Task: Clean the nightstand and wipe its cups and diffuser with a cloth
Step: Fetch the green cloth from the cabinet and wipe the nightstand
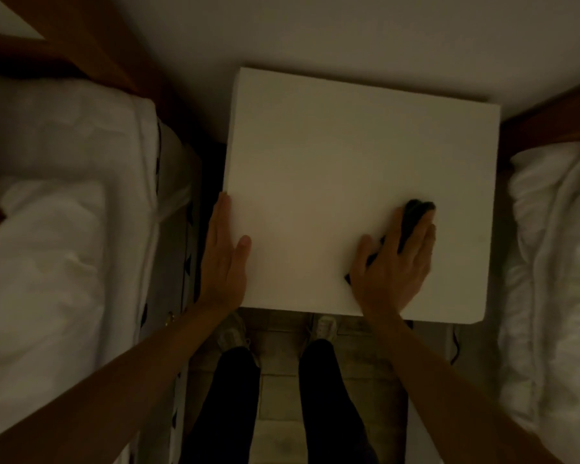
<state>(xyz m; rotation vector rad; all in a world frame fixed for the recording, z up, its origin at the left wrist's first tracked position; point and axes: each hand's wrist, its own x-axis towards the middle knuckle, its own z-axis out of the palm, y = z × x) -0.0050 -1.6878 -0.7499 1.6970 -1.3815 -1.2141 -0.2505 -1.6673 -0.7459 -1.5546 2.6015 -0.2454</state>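
Note:
A white square nightstand (349, 155) fills the middle of the dim view, its top bare of cups or a diffuser. My right hand (395, 259) lies flat with straight fingers on a dark cloth (414, 216), pressing it onto the top near the front right. The cloth sticks out past my fingertips and beside my thumb. My left hand (223, 259) rests with straight fingers along the nightstand's left edge, thumb lying on the top.
A bed with white bedding (64, 229) stands close on the left, another bed with white bedding (556, 262) on the right. A white wall runs behind the nightstand. My legs and pale shoes (325, 326) stand on the tiled floor in front.

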